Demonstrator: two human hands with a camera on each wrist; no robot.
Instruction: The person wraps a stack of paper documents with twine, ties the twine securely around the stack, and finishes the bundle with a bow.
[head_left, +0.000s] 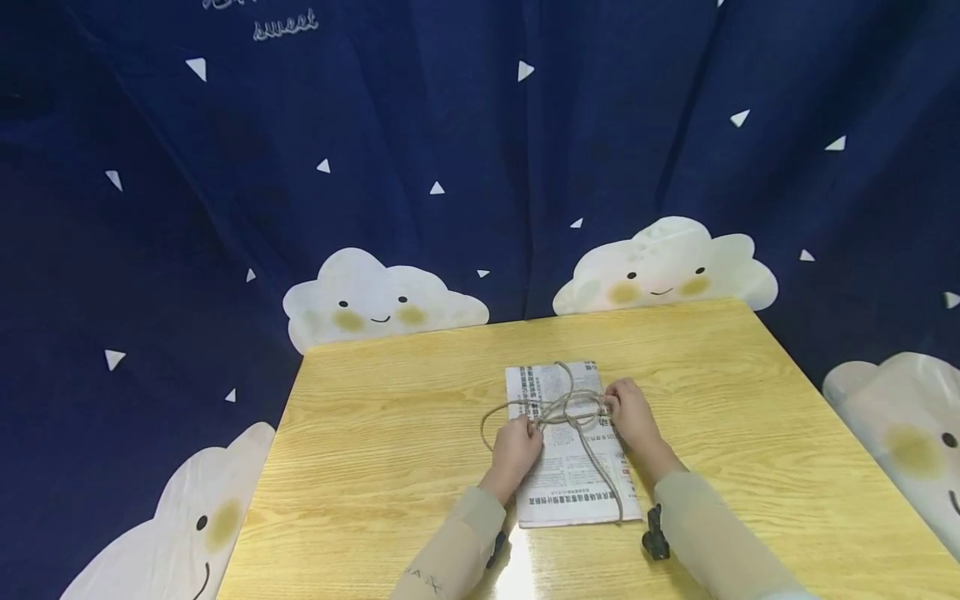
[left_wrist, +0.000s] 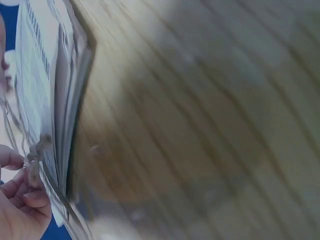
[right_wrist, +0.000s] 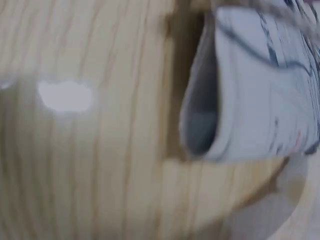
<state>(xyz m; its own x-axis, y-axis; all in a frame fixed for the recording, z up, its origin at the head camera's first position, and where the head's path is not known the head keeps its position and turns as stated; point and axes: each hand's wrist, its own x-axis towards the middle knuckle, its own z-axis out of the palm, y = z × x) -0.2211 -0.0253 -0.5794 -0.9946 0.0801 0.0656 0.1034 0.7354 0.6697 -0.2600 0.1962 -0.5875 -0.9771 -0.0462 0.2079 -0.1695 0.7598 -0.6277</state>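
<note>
A folded newspaper bundle (head_left: 555, 479) lies flat on the wooden table, with brown twine (head_left: 592, 458) around it and a bow of loops over its upper middle. My left hand (head_left: 516, 448) pinches the twine at the left of the bow; the left wrist view shows its fingertips (left_wrist: 17, 162) on a bunched part of the twine (left_wrist: 44, 172). At the bundle's right edge, my right hand (head_left: 633, 417) pinches the right loop. One twine end hangs down across the paper to its front edge. The right wrist view shows the newspaper's rounded fold (right_wrist: 265, 100), without the right fingers.
The wooden table (head_left: 375, 467) extends to both sides of the bundle. Behind it hangs a dark blue curtain (head_left: 420, 108) with white triangles and smiling clouds. A small black device (head_left: 655, 533) sits at the right sleeve's cuff.
</note>
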